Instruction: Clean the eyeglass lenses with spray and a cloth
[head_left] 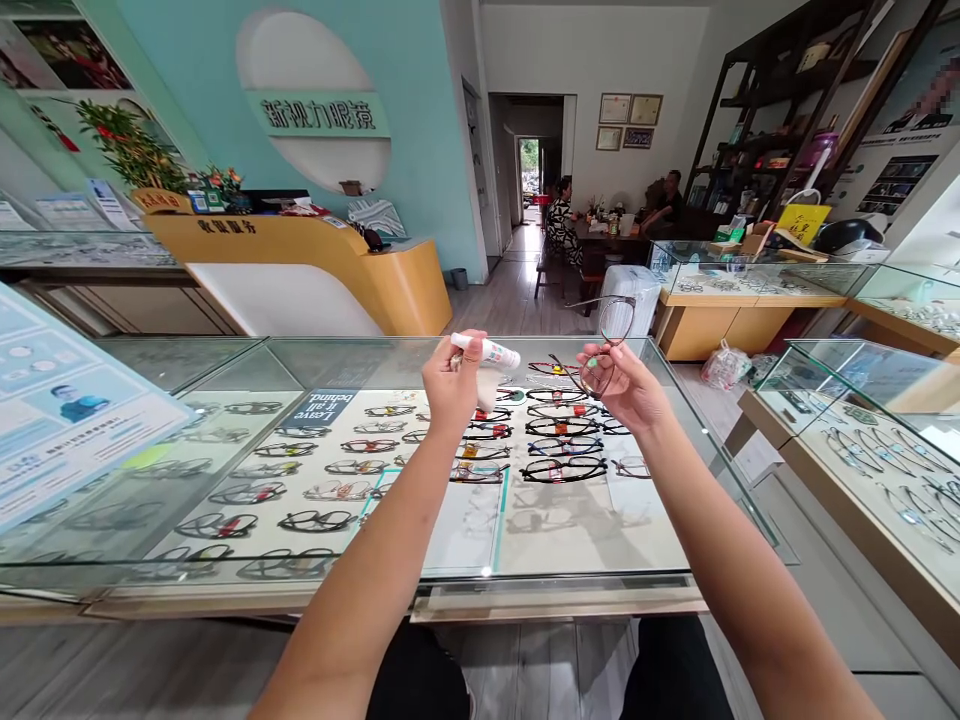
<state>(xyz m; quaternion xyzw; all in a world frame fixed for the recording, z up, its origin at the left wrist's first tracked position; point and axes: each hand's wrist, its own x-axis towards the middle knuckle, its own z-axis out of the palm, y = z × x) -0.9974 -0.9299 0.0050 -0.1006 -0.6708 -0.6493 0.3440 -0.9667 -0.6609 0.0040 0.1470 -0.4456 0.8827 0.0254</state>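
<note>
Above the glass display case, my left hand (451, 392) is closed round a small white bottle (496, 352) with coloured print, tilted so that one end points right. A pale cloth (487, 388) hangs below the bottle from the same hand. My right hand (636, 392) is closed on a pair of eyeglasses (617, 342) with thin dark rims. The glasses are turned on their side, one lens above my fingers and a temple stretching out to the left. A gap separates the bottle from the glasses.
Rows of eyeglasses (562, 468) lie inside the glass display case (330, 350) below my hands. A printed board (82, 410) leans in at the left. Another glass case (885, 400) stands at the right. A counter (405, 290) and two seated people (564, 222) are farther back.
</note>
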